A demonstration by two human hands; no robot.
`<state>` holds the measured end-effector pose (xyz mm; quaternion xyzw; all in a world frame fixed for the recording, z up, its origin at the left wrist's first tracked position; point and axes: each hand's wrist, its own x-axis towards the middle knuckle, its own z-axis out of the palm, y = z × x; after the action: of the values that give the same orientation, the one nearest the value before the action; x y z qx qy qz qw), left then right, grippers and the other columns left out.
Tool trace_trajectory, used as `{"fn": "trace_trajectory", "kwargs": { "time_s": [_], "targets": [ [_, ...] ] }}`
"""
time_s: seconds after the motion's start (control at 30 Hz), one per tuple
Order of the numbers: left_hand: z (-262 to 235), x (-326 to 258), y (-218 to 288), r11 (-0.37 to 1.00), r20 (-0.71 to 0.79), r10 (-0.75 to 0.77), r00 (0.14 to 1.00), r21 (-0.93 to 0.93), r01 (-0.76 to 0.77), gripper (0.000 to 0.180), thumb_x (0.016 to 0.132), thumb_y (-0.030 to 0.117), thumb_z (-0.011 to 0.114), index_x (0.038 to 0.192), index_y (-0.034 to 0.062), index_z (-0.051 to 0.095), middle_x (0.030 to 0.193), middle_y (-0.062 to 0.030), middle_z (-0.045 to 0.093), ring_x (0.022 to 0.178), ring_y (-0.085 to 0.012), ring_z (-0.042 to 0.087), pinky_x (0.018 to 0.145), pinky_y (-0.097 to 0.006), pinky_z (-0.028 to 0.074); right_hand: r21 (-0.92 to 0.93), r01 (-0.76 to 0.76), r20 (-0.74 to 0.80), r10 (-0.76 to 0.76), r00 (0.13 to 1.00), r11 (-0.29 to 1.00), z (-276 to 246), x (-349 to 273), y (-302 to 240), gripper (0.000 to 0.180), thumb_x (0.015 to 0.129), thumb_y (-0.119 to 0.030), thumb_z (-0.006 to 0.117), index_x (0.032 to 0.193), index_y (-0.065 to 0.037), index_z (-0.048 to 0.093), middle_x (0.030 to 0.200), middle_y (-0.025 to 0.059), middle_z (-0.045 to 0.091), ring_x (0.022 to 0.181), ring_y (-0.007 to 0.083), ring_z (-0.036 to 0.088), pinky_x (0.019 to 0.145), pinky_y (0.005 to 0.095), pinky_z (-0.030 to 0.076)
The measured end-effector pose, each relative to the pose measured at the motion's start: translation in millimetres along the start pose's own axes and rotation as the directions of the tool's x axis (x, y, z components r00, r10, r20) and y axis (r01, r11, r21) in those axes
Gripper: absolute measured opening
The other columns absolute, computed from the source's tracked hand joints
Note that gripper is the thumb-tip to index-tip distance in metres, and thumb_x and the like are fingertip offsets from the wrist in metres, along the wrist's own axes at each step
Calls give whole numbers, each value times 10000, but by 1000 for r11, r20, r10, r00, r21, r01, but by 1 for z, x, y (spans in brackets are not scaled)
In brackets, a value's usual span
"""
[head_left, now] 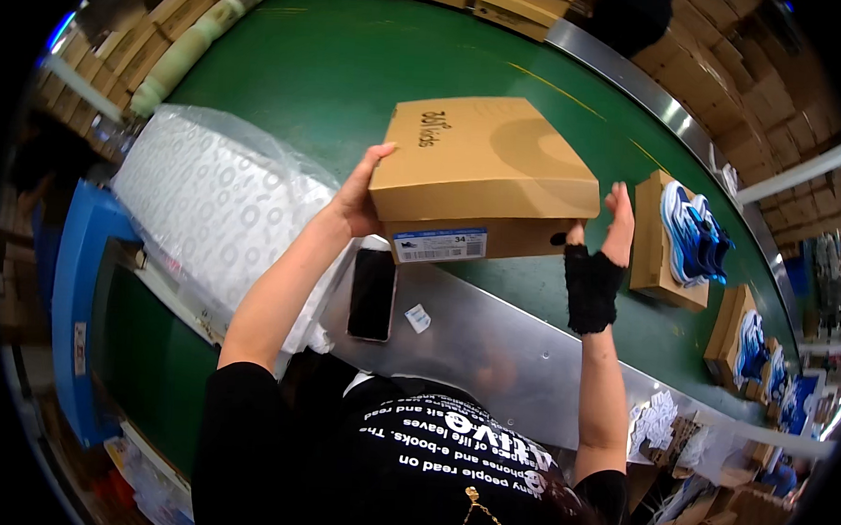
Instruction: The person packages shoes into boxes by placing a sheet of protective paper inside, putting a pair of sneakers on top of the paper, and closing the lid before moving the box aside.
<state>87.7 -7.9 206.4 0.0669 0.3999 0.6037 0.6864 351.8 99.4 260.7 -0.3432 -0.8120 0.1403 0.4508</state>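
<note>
Left hand (356, 201) gripping shoebox (482, 153), right hand (598, 275) spread; green worktop (345, 57), cartons (518, 6) twelve o'clock; shoebox between hands, right's ten o'clock.

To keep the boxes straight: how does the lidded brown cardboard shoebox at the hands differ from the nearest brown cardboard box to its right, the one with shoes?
The lidded brown cardboard shoebox is gripped by the bare left hand; the brown cardboard box on the right rests on the green work surface. The shoebox shows its printed lid; the other box carries blue-and-white shoes. Both are brown cardboard.
</note>
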Motion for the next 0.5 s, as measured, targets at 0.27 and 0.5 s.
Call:
{"fn": "trace_trajectory", "kwargs": {
  "time_s": [0.27,0.5],
  "targets": [
    [-68,-173,-2,751,-363,574,734,-124,-648,487,798,473,415,1119,113,485,1015,-38,557,914,-180,537,741,-347,460,-7,50,771,-27,636,999,94,-187,-11,503,701,-205,609,1174,-138,453,1223,147,401,1037,307,452,840,463,370],
    [-129,-287,-53,439,-863,404,303,-108,-892,867,611,566,583,1291,152,241,1293,-106,282,1160,-332,320,884,-536,321,276,292,722,-398,566,916,95,-228,16,313,722,-72,473,1029,-73,538,1085,124,491,948,285,481,764,355,436]
  ]
}}
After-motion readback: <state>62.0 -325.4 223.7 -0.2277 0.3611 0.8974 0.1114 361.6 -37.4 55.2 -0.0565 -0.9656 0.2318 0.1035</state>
